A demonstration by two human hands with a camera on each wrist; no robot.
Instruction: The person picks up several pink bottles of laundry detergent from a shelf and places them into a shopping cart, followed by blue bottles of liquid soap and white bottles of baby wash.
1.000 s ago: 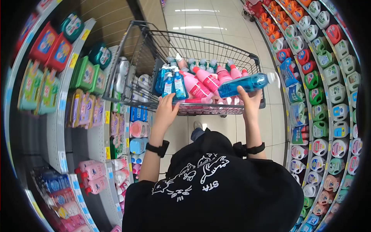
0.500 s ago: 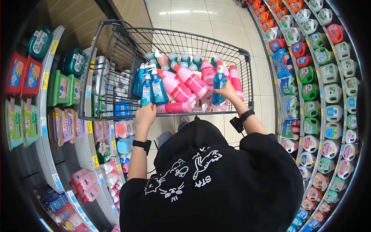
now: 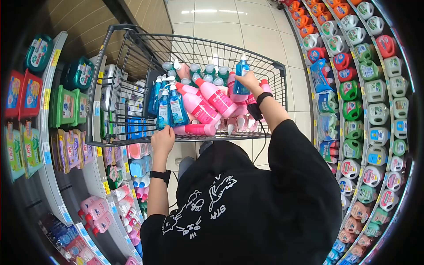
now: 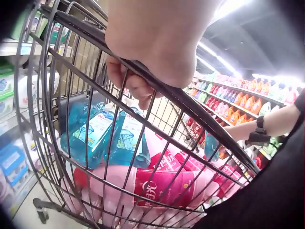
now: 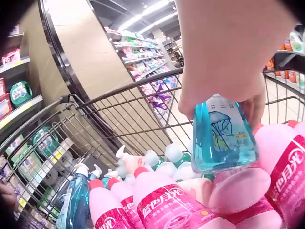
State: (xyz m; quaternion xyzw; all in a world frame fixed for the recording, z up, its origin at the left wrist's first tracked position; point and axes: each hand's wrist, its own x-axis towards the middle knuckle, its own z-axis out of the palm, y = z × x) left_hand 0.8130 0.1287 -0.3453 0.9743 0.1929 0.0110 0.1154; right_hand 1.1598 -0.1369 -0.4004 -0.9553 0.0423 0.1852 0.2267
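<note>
My right hand [image 3: 248, 81] grips a blue pump bottle [image 3: 241, 70], held upright over the pink bottles [image 3: 218, 100] in the right part of the cart. In the right wrist view, the hand [image 5: 224, 90] holds this bottle [image 5: 223, 138], with its jellyfish label showing, just above the pink ones. My left hand [image 3: 163, 140] is at the cart's near rim, beside several blue pump bottles [image 3: 163, 110]; in the left wrist view its fingers [image 4: 136, 86] curl round the black rim [image 4: 174, 95]. One pink bottle [image 3: 199, 129] lies on its side along the near wire wall.
Green bottles with clear caps [image 3: 210, 70] stand along the cart's far side. Shelves of tubs and packs [image 3: 66, 106] line the left, and shelves of detergent bottles [image 3: 375, 84] line the right. A tiled floor [image 3: 216, 22] stretches beyond the cart.
My right hand has turned its blue bottle from lying sideways to upright, brought it left, then moved it toward the cart's far side. My left hand remains by the near rim.
</note>
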